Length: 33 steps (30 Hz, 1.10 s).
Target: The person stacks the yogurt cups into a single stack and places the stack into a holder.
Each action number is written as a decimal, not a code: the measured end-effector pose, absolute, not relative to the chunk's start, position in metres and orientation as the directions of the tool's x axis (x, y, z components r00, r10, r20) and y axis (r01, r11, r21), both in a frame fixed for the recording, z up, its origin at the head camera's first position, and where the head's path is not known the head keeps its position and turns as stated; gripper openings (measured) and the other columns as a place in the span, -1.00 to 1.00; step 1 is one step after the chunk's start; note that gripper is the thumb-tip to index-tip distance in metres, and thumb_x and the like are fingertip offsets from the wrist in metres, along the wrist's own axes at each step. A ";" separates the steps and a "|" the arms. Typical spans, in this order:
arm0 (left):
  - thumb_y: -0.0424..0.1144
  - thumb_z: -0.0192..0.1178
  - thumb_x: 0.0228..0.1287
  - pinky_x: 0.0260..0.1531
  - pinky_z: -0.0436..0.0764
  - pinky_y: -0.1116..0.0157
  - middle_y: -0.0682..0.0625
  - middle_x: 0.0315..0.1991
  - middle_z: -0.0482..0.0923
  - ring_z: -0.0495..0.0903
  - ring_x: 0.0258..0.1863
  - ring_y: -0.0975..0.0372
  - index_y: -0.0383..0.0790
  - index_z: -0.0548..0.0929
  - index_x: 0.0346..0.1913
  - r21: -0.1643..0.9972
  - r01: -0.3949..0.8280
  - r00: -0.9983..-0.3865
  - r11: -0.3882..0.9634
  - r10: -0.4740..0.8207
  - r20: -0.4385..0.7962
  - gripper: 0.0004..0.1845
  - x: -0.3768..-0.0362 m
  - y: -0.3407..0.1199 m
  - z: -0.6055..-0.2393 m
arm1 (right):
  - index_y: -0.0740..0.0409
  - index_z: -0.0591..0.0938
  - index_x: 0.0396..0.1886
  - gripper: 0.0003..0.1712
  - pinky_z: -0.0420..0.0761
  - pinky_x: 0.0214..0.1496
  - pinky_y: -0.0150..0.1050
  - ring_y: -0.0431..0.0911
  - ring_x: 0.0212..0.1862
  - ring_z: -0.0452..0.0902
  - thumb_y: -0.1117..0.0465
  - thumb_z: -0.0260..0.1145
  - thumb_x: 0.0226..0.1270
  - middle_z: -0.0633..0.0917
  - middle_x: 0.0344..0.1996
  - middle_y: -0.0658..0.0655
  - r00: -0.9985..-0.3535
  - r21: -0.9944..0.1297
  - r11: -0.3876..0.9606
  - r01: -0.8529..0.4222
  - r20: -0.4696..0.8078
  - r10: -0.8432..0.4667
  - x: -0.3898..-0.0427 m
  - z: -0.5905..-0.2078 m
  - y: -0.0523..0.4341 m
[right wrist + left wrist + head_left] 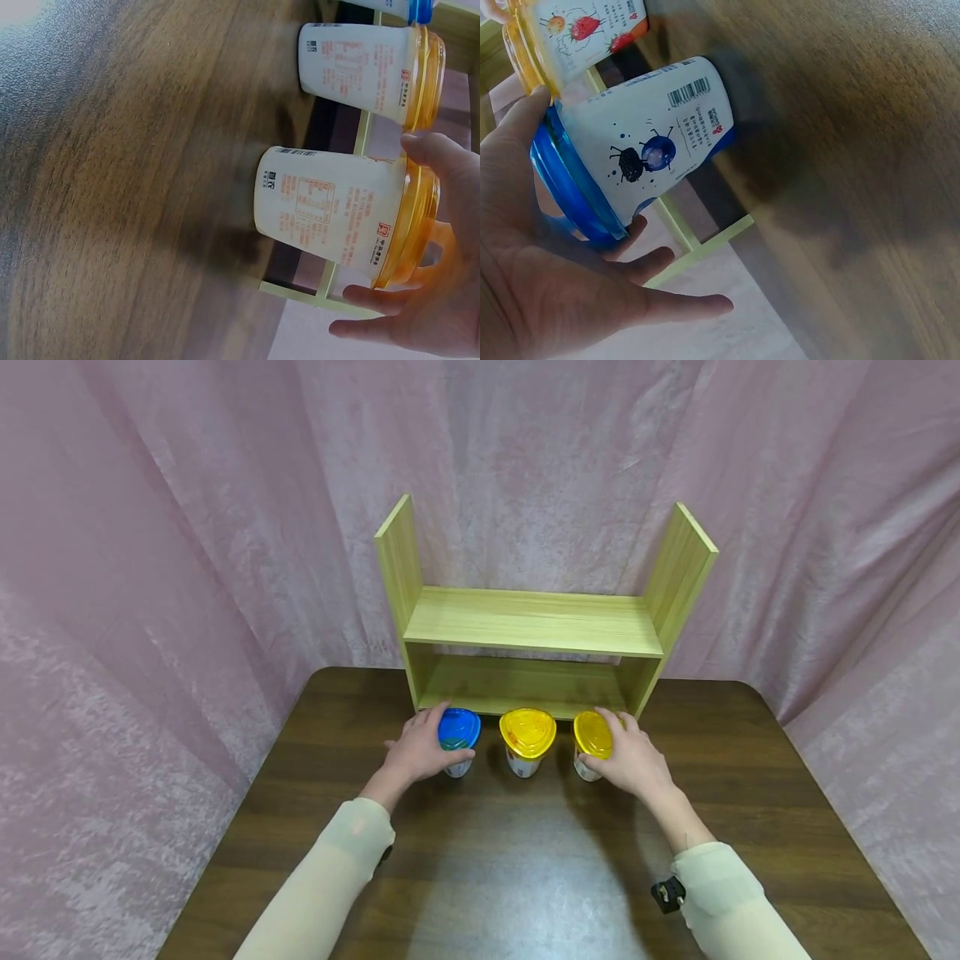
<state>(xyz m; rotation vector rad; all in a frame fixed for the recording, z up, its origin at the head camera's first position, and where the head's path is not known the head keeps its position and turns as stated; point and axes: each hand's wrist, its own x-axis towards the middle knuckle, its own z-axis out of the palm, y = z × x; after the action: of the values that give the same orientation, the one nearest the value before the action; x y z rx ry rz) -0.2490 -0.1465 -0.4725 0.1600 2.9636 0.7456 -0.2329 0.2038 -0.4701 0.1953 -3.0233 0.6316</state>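
Observation:
Three white printed cups with clear coloured lids stand in a row on the brown table. My left hand [418,750] holds the blue-lidded cup [656,142] by its lid [459,728], thumb on one side and fingers on the other. Berries and a barcode are printed on that cup. At the right end, my right hand [634,758] grips a yellow-lidded cup [322,206] around its lid [592,734]. Between the hands is another yellow-lidded cup [527,735], which neither hand holds. In the left wrist view it shows a strawberry print.
Just behind the cups stands a pale wooden shelf [532,622] with two levels and upright side panels. Pink velvet curtains [540,468] hang behind and at both sides. The wooden table [495,877] stretches toward me, its surface shiny in the middle.

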 end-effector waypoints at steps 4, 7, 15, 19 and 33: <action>0.35 0.32 -0.10 -0.03 0.08 -0.51 -0.15 0.33 0.23 0.27 0.23 -0.14 0.13 0.07 0.45 0.483 0.069 -0.992 0.873 0.112 -0.062 0.06 -0.249 -0.146 -0.473 | -0.08 0.18 0.43 -0.01 0.53 -0.28 0.29 0.38 0.02 0.44 -0.20 0.41 0.04 0.24 0.28 0.40 -0.989 -0.409 0.901 -0.144 0.081 -0.121 -0.234 -0.472 0.203; 0.34 0.34 -0.11 -0.01 0.15 -0.47 -0.14 0.31 0.25 0.34 0.17 -0.14 0.13 0.09 0.44 0.500 0.058 -0.992 0.864 0.107 -0.070 0.05 -0.249 -0.146 -0.474 | -0.07 0.19 0.42 -0.01 0.53 -0.27 0.27 0.38 -0.01 0.46 -0.19 0.42 0.03 0.26 0.27 0.40 -0.988 -0.415 0.897 -0.151 0.089 -0.125 -0.235 -0.474 0.204; 0.37 0.35 -0.16 -0.03 0.31 -0.35 -0.10 0.32 0.25 0.42 0.12 -0.09 0.12 0.09 0.45 0.516 0.055 -0.993 0.855 0.099 -0.058 0.09 -0.251 -0.149 -0.477 | -0.04 0.23 0.40 -0.01 0.55 -0.22 0.21 0.32 -0.05 0.50 -0.16 0.45 0.00 0.30 0.24 0.37 -0.985 -0.431 0.888 -0.163 0.117 -0.124 -0.236 -0.476 0.204; 0.41 0.34 -0.20 -0.04 0.38 -0.28 -0.08 0.32 0.26 0.44 0.12 -0.06 0.10 0.11 0.45 0.519 0.058 -0.995 0.853 0.094 -0.043 0.12 -0.252 -0.149 -0.479 | -0.01 0.25 0.39 -0.01 0.54 -0.17 0.21 0.32 -0.06 0.51 -0.13 0.48 -0.02 0.32 0.21 0.37 -0.983 -0.440 0.881 -0.173 0.128 -0.129 -0.237 -0.475 0.204; 0.41 0.35 -0.23 -0.06 0.49 -0.11 -0.06 0.29 0.30 0.46 0.07 -0.01 0.06 0.13 0.43 0.534 0.065 -0.995 0.843 0.097 -0.032 0.12 -0.255 -0.151 -0.482 | 0.06 0.26 0.38 -0.01 0.51 -0.08 0.21 0.33 -0.02 0.44 -0.08 0.49 -0.05 0.33 0.18 0.38 -0.981 -0.489 0.852 -0.187 0.143 -0.133 -0.241 -0.480 0.206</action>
<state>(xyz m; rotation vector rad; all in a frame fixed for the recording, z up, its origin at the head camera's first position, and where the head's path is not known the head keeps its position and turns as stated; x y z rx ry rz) -0.2548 -0.1515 -0.4819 0.1295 2.9603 0.8543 -0.2405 0.2055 -0.4799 0.2529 -2.9231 0.7873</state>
